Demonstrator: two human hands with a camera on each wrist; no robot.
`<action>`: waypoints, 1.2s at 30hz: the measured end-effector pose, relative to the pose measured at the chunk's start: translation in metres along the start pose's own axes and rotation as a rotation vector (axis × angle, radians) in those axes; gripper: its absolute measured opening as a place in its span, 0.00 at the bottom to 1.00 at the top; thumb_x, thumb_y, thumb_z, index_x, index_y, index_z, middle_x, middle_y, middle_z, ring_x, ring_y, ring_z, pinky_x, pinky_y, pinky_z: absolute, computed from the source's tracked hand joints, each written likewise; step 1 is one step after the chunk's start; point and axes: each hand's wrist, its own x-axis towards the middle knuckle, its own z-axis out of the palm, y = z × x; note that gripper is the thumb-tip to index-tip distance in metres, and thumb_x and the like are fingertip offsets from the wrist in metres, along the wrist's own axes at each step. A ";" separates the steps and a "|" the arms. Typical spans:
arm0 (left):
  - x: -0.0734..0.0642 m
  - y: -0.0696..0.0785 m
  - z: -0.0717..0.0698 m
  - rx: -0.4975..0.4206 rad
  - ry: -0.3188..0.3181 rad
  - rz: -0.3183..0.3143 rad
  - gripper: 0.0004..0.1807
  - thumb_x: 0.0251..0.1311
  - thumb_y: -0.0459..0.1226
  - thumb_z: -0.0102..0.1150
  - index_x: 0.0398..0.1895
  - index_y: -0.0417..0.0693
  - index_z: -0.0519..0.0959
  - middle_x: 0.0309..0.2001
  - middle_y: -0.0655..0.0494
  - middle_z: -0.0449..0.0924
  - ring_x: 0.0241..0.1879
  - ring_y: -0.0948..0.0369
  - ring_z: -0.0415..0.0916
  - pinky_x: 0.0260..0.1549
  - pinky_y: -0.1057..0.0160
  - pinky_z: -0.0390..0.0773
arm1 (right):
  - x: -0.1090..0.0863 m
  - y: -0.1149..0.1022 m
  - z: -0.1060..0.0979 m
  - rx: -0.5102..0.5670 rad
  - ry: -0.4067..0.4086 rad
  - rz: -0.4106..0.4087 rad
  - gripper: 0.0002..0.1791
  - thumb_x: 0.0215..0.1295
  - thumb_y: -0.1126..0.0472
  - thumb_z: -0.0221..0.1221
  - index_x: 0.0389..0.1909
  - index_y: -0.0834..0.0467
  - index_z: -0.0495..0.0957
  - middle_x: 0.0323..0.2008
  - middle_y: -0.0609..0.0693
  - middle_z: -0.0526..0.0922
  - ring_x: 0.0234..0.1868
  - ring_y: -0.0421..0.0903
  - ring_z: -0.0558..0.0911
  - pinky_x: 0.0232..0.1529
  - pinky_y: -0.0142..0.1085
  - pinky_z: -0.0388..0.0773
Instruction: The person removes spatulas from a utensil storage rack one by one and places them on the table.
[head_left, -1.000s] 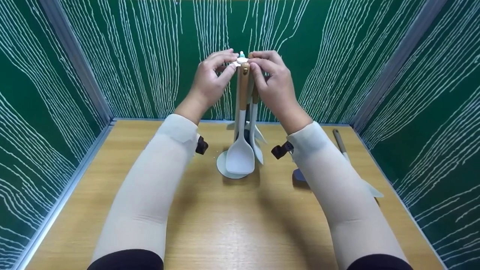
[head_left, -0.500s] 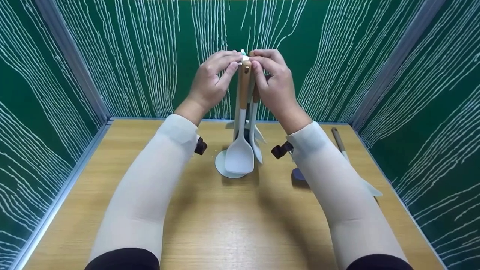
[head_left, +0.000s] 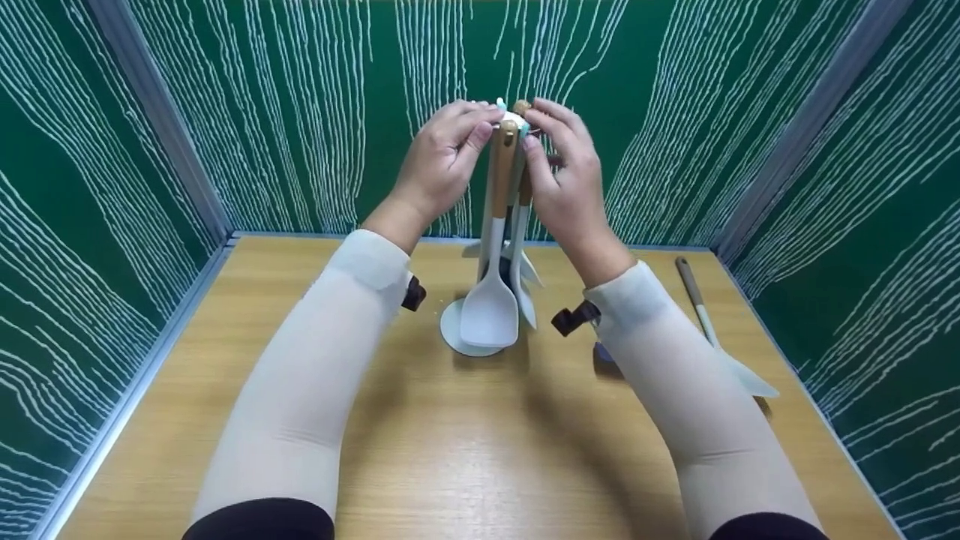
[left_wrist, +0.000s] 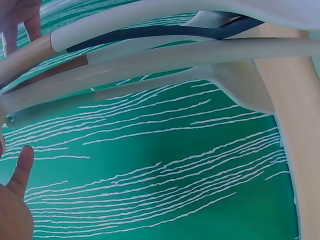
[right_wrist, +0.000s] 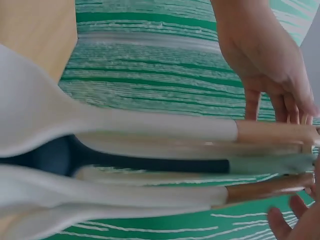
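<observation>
A utensil stand with a white top (head_left: 514, 118) and a pale round base (head_left: 454, 334) stands at the back centre. From it hangs a white turner (head_left: 491, 311) with a wooden handle, in front of several more utensils. In the right wrist view a dark blue utensil (right_wrist: 150, 162) hangs among the white ones. My left hand (head_left: 448, 150) pinches the stand's top, fingertips beside the turner's handle end. On the other side my right hand (head_left: 570, 161) is held around a teal hook (head_left: 523, 129), thumb and fingers apart.
On the wooden table (head_left: 450, 465) at the right lies a spatula (head_left: 750, 379) with a grey-brown handle. A dark blue piece (head_left: 602, 352) shows partly behind the right forearm. Green walls (head_left: 315, 112) with white lines enclose the table's back and sides.
The view has shifted slightly, so everything sits a little further right. My right thumb and fingers have parted from the stand's top, and a teal hook now shows between them.
</observation>
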 end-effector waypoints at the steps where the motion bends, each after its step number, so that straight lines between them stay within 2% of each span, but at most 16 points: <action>1: 0.000 0.000 0.001 -0.003 -0.001 0.000 0.22 0.91 0.50 0.50 0.75 0.58 0.85 0.74 0.57 0.83 0.79 0.64 0.73 0.79 0.73 0.68 | -0.004 0.001 0.000 0.013 0.037 -0.009 0.20 0.90 0.53 0.57 0.74 0.51 0.84 0.79 0.47 0.76 0.77 0.40 0.76 0.68 0.35 0.85; 3: 0.001 0.001 0.002 -0.012 -0.002 -0.007 0.22 0.91 0.50 0.51 0.76 0.58 0.85 0.75 0.57 0.83 0.80 0.64 0.73 0.79 0.74 0.68 | -0.014 0.002 0.001 0.034 0.117 -0.032 0.20 0.88 0.56 0.58 0.73 0.55 0.82 0.76 0.53 0.76 0.72 0.45 0.79 0.63 0.38 0.85; 5: 0.001 0.002 0.003 -0.019 -0.007 -0.023 0.22 0.91 0.50 0.51 0.76 0.59 0.85 0.76 0.59 0.82 0.81 0.66 0.71 0.79 0.75 0.67 | -0.023 0.003 0.002 0.068 0.182 -0.049 0.18 0.86 0.59 0.59 0.70 0.58 0.81 0.69 0.56 0.78 0.65 0.49 0.80 0.59 0.39 0.83; 8: 0.001 0.003 0.002 -0.021 -0.007 -0.035 0.22 0.91 0.50 0.50 0.76 0.60 0.84 0.76 0.59 0.81 0.81 0.67 0.71 0.80 0.75 0.67 | -0.035 0.005 0.005 0.092 0.199 -0.050 0.15 0.86 0.59 0.59 0.65 0.62 0.79 0.58 0.57 0.81 0.55 0.47 0.82 0.53 0.36 0.83; 11: 0.001 0.003 0.000 -0.021 -0.009 -0.040 0.23 0.91 0.51 0.50 0.77 0.60 0.84 0.77 0.59 0.81 0.81 0.68 0.71 0.79 0.75 0.67 | -0.046 0.009 0.008 0.099 0.134 -0.032 0.14 0.88 0.58 0.59 0.60 0.64 0.81 0.48 0.57 0.84 0.47 0.44 0.82 0.47 0.33 0.83; 15: 0.001 0.002 -0.001 -0.013 -0.013 -0.037 0.23 0.91 0.51 0.50 0.77 0.61 0.84 0.76 0.59 0.81 0.81 0.67 0.71 0.80 0.74 0.67 | -0.056 0.015 0.013 0.113 0.020 0.012 0.13 0.89 0.57 0.58 0.57 0.63 0.83 0.43 0.55 0.86 0.40 0.44 0.83 0.42 0.32 0.84; 21: -0.001 0.000 -0.003 -0.024 -0.003 -0.031 0.22 0.90 0.49 0.52 0.76 0.60 0.85 0.76 0.57 0.81 0.81 0.63 0.72 0.81 0.68 0.70 | -0.065 0.021 0.020 0.092 -0.106 0.104 0.14 0.90 0.51 0.58 0.59 0.57 0.84 0.46 0.50 0.90 0.42 0.41 0.87 0.45 0.32 0.87; 27: -0.001 0.000 -0.003 -0.031 0.001 -0.027 0.21 0.90 0.49 0.52 0.75 0.59 0.85 0.76 0.57 0.82 0.81 0.63 0.72 0.81 0.68 0.71 | -0.074 0.023 0.025 0.038 -0.150 0.130 0.14 0.88 0.52 0.62 0.58 0.58 0.86 0.46 0.51 0.92 0.41 0.43 0.87 0.44 0.31 0.87; 33: -0.001 -0.001 -0.001 -0.029 -0.006 -0.021 0.21 0.91 0.49 0.51 0.75 0.60 0.85 0.76 0.57 0.82 0.81 0.63 0.72 0.82 0.69 0.69 | -0.082 0.028 0.032 -0.008 -0.199 0.129 0.15 0.85 0.53 0.66 0.58 0.61 0.88 0.44 0.54 0.94 0.41 0.48 0.91 0.47 0.41 0.93; 36: -0.001 0.000 -0.001 -0.022 -0.014 -0.029 0.22 0.91 0.50 0.50 0.76 0.60 0.84 0.76 0.58 0.81 0.81 0.64 0.71 0.81 0.71 0.68 | -0.086 0.030 0.035 -0.019 -0.238 0.161 0.16 0.85 0.52 0.67 0.59 0.61 0.87 0.46 0.55 0.95 0.45 0.49 0.94 0.51 0.46 0.95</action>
